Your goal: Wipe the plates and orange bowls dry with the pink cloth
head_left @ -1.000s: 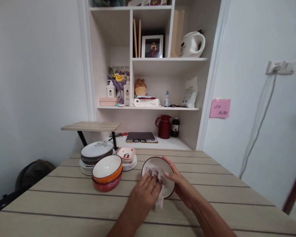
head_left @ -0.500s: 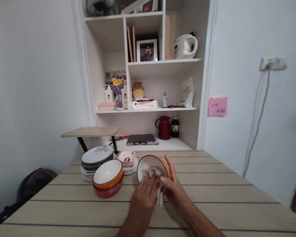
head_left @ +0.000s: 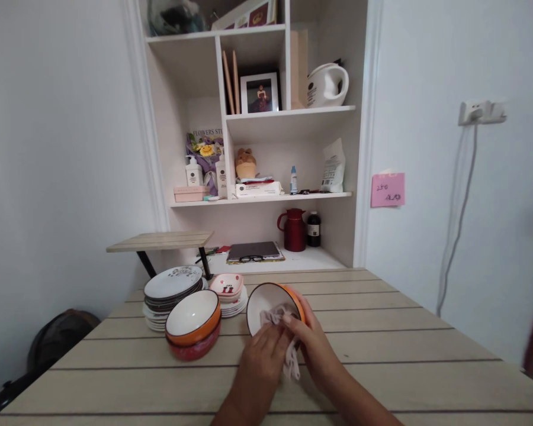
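Note:
An orange bowl [head_left: 258,305] with a white inside and dark rim is tilted, its opening turned to the left and toward me. My right hand [head_left: 313,340] grips it at the right side, thumb over the rim and fingers behind the outer wall. Inside the bowl my left hand [head_left: 266,355] presses a crumpled pale cloth [head_left: 276,312] against the lower wall, and one end of the cloth hangs below the rim. To the left stands another orange bowl [head_left: 193,316], stacked on a red bowl [head_left: 198,349].
Behind the bowls are a stack of plates [head_left: 173,283] and small square dishes [head_left: 226,286] on white saucers [head_left: 236,306]. A small raised stand [head_left: 160,240] is at the back left of the slatted table [head_left: 404,367]. Shelves beyond hold a red jug [head_left: 295,231] and a laptop [head_left: 254,251].
My right hand's fingers have closed in around the bowl's outer wall. The left hand and cloth have shifted slightly within the bowl. The whole view has moved a little.

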Action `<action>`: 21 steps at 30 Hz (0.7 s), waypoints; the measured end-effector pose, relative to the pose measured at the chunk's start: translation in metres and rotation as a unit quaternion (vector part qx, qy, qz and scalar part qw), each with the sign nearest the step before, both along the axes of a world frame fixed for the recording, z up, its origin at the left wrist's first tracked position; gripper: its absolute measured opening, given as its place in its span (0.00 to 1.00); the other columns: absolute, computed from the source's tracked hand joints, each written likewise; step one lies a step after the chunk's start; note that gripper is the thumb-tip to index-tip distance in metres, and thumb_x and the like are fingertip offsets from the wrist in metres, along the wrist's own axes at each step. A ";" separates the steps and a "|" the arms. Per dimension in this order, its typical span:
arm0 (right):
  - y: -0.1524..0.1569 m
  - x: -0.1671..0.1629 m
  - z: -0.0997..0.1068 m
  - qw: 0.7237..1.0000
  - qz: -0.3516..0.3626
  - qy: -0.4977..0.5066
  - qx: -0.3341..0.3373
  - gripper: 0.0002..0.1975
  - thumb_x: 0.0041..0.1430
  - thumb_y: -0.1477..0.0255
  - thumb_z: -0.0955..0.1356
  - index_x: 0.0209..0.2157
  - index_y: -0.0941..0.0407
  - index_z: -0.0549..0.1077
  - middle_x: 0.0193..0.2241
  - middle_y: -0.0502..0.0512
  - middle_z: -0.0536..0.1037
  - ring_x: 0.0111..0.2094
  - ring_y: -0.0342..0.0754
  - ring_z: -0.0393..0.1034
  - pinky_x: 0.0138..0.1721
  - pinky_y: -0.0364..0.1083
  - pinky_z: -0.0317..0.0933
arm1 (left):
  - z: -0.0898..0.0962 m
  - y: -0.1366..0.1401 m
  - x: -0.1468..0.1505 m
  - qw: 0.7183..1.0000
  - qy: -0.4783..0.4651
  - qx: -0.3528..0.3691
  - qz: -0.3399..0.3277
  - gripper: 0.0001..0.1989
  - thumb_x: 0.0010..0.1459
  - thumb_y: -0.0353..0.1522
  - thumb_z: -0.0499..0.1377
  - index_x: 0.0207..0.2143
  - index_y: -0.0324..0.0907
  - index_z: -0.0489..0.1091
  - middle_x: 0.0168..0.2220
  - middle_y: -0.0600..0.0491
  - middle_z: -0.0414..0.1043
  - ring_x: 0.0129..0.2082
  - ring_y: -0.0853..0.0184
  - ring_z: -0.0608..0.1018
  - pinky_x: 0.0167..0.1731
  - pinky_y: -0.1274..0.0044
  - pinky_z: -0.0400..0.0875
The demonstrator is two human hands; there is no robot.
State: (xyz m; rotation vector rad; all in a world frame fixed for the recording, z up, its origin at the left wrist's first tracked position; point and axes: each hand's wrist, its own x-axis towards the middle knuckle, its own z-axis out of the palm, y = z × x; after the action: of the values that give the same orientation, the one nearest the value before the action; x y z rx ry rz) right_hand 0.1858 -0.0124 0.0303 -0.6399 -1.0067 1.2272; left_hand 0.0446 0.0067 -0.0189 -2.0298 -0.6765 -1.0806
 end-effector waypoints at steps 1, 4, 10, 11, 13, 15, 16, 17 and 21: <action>0.001 0.006 0.001 1.000 0.004 -0.017 -0.001 0.36 0.49 0.65 0.72 0.61 0.49 0.63 0.43 0.55 0.79 0.46 0.56 0.71 0.49 0.52 0.62 | 0.000 0.001 0.001 1.000 0.017 -0.005 -0.013 0.18 0.68 0.26 0.45 0.54 0.38 0.68 0.48 0.48 0.77 0.49 0.67 0.77 0.51 0.72 0.71; 0.004 0.026 0.008 0.995 0.042 -0.090 -0.020 0.31 0.49 0.70 0.70 0.57 0.52 0.68 0.42 0.54 0.79 0.45 0.54 0.71 0.47 0.50 0.61 | 0.001 0.002 0.003 0.997 0.071 -0.025 -0.023 0.15 0.68 0.31 0.51 0.54 0.46 0.68 0.51 0.52 0.75 0.53 0.68 0.74 0.62 0.65 0.59; 0.005 0.044 0.021 0.978 0.102 -0.180 -0.034 0.28 0.47 0.71 0.67 0.54 0.52 0.71 0.48 0.52 0.78 0.50 0.54 0.68 0.52 0.50 0.57 | 0.001 -0.004 0.011 0.991 0.037 -0.057 0.114 0.07 0.63 0.34 0.58 0.43 0.49 0.73 0.47 0.53 0.75 0.51 0.61 0.72 0.63 0.48 0.43; 0.005 0.042 0.021 0.980 0.087 -0.176 -0.046 0.30 0.47 0.71 0.67 0.55 0.51 0.69 0.48 0.52 0.78 0.49 0.54 0.69 0.51 0.50 0.58 | 0.000 -0.004 0.012 0.989 0.031 -0.060 0.135 0.06 0.63 0.34 0.58 0.42 0.47 0.73 0.46 0.53 0.75 0.50 0.61 0.72 0.62 0.50 0.48; 0.005 0.036 0.019 0.983 0.034 -0.163 -0.072 0.34 0.47 0.69 0.67 0.59 0.51 0.66 0.44 0.52 0.79 0.45 0.54 0.71 0.49 0.50 0.59 | -0.001 -0.004 0.013 0.985 0.040 -0.069 0.154 0.05 0.62 0.33 0.59 0.40 0.45 0.74 0.40 0.53 0.75 0.45 0.61 0.73 0.58 0.54 0.57; 0.006 0.030 0.016 0.984 -0.022 -0.154 -0.086 0.36 0.47 0.68 0.68 0.61 0.52 0.64 0.38 0.51 0.78 0.39 0.52 0.72 0.45 0.50 0.60 | -0.001 -0.004 0.012 0.984 0.052 -0.083 0.148 0.04 0.62 0.31 0.59 0.37 0.45 0.73 0.35 0.54 0.74 0.41 0.62 0.73 0.55 0.58 0.62; 0.006 0.028 0.014 0.984 -0.044 -0.150 -0.086 0.37 0.47 0.68 0.68 0.61 0.52 0.63 0.35 0.51 0.78 0.36 0.51 0.72 0.44 0.49 0.60 | 0.000 -0.004 0.012 0.985 0.054 -0.092 0.138 0.03 0.62 0.31 0.58 0.36 0.45 0.73 0.33 0.55 0.73 0.40 0.63 0.73 0.55 0.59 0.62; 0.008 0.027 0.012 0.983 -0.061 -0.149 -0.084 0.37 0.47 0.67 0.68 0.62 0.52 0.63 0.33 0.50 0.77 0.34 0.51 0.72 0.42 0.49 0.60 | 0.001 -0.005 0.011 0.985 0.052 -0.103 0.127 0.03 0.62 0.30 0.58 0.35 0.44 0.72 0.33 0.55 0.72 0.39 0.64 0.73 0.55 0.59 0.62; 0.013 0.025 0.005 0.984 -0.102 -0.135 -0.056 0.39 0.48 0.67 0.68 0.64 0.52 0.59 0.30 0.48 0.75 0.32 0.50 0.70 0.40 0.48 0.60 | 0.004 -0.006 0.009 0.987 0.016 -0.141 0.073 0.04 0.61 0.26 0.59 0.36 0.44 0.71 0.37 0.55 0.72 0.41 0.65 0.73 0.58 0.60 0.58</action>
State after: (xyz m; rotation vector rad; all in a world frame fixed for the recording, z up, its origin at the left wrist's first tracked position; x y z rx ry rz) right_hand 0.2110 0.0006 0.0358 -0.9938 -1.0708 1.0394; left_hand 0.0532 0.0004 -0.0152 -2.1893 -0.9920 -0.9054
